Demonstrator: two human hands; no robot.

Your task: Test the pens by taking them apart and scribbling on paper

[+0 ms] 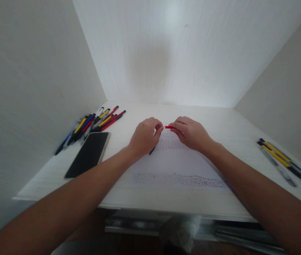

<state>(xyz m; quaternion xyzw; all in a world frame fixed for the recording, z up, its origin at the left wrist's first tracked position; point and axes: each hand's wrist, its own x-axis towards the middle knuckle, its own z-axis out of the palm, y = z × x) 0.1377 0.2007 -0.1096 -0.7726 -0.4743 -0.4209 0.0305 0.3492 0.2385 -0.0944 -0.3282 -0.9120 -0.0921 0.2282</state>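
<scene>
1. Head view: right hand pinches a red piece near the far end of the paper.
2. Left hand curls beside it, dark pen poking out below; whether gripped, I cannot tell.

A slim, bright red piece sits nearly level in the right grip, one end jutting left, as I watch remotely. A thin dark rod slants down from the left grip, most of its length hidden from me. Below, a white paper sheet lies flat on the counter, close-set lines toward its far end, red and dark marks banding its near edge.
</scene>
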